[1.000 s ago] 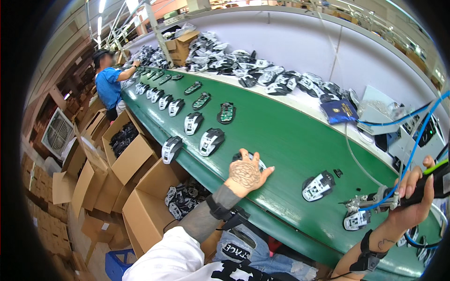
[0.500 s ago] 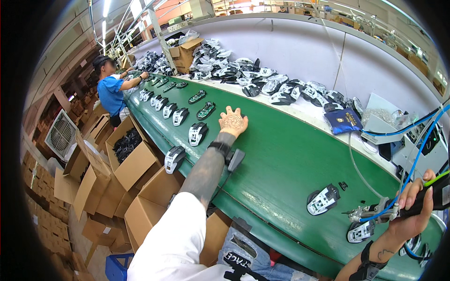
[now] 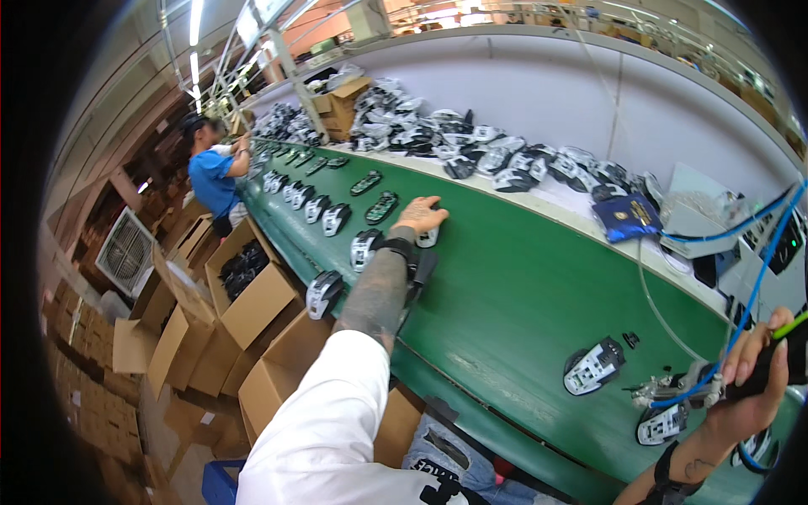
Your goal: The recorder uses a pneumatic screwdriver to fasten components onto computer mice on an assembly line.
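My left hand [image 3: 421,215] reaches over the green belt. Its fingers close over a white and black computer mouse shell [image 3: 428,238], mostly hidden beneath the palm. In my right hand [image 3: 752,370], at the right edge, is a black pneumatic screwdriver [image 3: 686,389] with a metal head and a blue hose. A mouse shell [image 3: 661,423] lies just below the tool's head. Left of it rests another open mouse shell [image 3: 594,367], with a small black part [image 3: 630,339] beside it. More mouse shells [image 3: 336,219] and green circuit boards [image 3: 382,208] line the belt's far left.
The green conveyor belt [image 3: 522,278] runs across. Bagged mouse shells [image 3: 505,156] pile up behind it, beside a blue packet [image 3: 627,217]. Cardboard boxes [image 3: 261,303] stand on the left. A person in a blue shirt [image 3: 212,178] works at the far end. A clear tube [image 3: 652,295] hangs near the screwdriver.
My left hand has turned and closed over a mouse shell, which now shows under it. The whole view has shifted slightly. My right hand still holds the screwdriver.
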{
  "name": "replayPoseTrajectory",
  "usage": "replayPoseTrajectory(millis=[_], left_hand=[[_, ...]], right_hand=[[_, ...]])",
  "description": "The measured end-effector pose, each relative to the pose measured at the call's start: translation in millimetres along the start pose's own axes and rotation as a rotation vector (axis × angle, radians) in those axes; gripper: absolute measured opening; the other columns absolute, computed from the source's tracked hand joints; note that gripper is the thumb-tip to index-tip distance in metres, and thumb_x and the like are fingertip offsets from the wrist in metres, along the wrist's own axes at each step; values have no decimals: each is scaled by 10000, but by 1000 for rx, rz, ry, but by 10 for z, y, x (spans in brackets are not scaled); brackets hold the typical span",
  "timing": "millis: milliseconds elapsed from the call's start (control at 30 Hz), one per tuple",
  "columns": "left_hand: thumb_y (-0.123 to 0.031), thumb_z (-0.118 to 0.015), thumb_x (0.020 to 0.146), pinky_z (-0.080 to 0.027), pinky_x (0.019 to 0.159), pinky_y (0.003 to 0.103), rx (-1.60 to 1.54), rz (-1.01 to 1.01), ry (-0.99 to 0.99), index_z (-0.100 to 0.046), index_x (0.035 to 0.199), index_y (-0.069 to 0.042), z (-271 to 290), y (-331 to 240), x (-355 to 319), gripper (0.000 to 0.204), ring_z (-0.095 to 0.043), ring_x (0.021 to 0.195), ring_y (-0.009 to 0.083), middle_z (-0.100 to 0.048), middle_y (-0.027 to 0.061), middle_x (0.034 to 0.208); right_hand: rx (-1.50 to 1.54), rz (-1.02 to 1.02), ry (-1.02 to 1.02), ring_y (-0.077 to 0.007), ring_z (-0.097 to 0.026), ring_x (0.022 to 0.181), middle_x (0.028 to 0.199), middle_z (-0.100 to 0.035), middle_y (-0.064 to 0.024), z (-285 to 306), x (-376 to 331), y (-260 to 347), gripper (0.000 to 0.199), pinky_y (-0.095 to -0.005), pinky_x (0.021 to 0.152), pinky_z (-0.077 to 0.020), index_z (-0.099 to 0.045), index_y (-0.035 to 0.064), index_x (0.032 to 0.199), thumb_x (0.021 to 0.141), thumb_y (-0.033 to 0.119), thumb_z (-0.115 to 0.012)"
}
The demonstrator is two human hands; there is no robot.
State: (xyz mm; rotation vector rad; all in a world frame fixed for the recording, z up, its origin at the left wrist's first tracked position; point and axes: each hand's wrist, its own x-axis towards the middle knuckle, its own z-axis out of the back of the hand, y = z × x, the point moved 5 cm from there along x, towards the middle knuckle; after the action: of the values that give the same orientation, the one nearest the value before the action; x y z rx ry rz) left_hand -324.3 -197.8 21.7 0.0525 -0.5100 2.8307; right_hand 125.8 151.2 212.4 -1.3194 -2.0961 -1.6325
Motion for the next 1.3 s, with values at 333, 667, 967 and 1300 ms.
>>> replayPoseTrajectory(millis=[333, 667, 967, 1300], left_hand=[[-451, -544, 744, -322, 1041, 365, 11, 80, 223, -481, 1304, -115, -58, -131, 17, 656, -425, 1239, 307, -442, 162, 1352], [-532, -397, 854, -350, 1003, 453, 298, 344, 11, -441, 1305, -104, -67, -249, -165, 623, -368, 1248, 396, -398, 209, 1337], [-428, -495, 778, -362, 1003, 436, 358, 62, 458, -349, 1351, -77, -243, -882, -590, 688, -398, 1215, 433, -319, 275, 1366], [-382, -544, 804, -401, 903, 537, 173, 129, -69, -485, 1222, -101, -341, -725, -831, 507, -423, 1116, 455, -408, 220, 1247]], right_hand=[[-30, 1, -14, -106, -426, 435, 553, -412, -27, 84, 43, -60, 273, -202, 444, -369, -361, -10, 1031, 913, 230, -420], [18, -51, -85, -102, -419, 466, 568, -425, -31, 3, 69, -152, 309, -204, 502, -383, -365, -31, 1135, 928, 196, -403], [-43, -3, -153, -84, -425, 508, 605, -422, -27, 116, -18, -146, 299, -208, 519, -372, -374, -36, 1150, 927, 151, -442], [-50, -27, -188, -97, -418, 513, 604, -425, -35, 26, -24, -139, 289, -221, 513, -381, -416, -25, 1122, 909, 159, -481]])
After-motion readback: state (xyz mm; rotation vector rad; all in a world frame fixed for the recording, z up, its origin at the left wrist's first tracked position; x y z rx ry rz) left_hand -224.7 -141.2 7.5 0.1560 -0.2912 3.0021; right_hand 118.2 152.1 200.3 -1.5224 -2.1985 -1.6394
